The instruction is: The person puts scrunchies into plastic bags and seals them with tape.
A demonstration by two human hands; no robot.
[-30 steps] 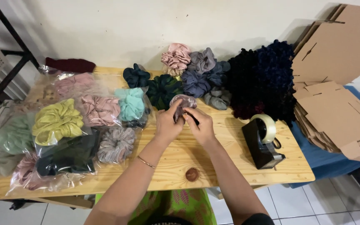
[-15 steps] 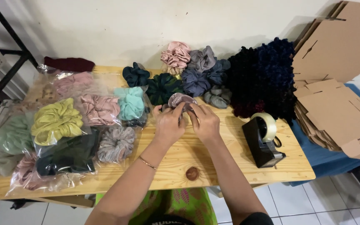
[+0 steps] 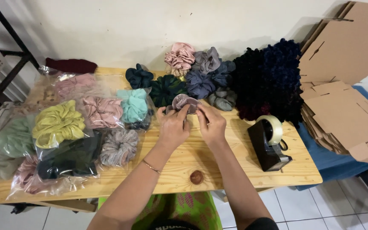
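Both of my hands meet over the middle of the wooden table (image 3: 235,153). Between them is a mauve satin scrunchie (image 3: 183,102), pinched by my left hand (image 3: 173,127) on its left side and my right hand (image 3: 209,124) on its right side. Just beyond the scrunchie lies a dark green scrunchie (image 3: 167,88) and a heap of pink, grey and slate scrunchies (image 3: 201,70). A thin bracelet sits on my left wrist.
Clear bags of scrunchies (image 3: 60,127) in yellow, pink, teal, green and black cover the table's left half. A large pile of dark fuzzy scrunchies (image 3: 269,79) sits back right. A black tape dispenser (image 3: 269,142) stands right of my hands. Flat cardboard boxes (image 3: 346,98) are stacked at right.
My hands have stayed over the table's middle, shifting slightly on the mauve scrunchie, which they keep working between the fingers.
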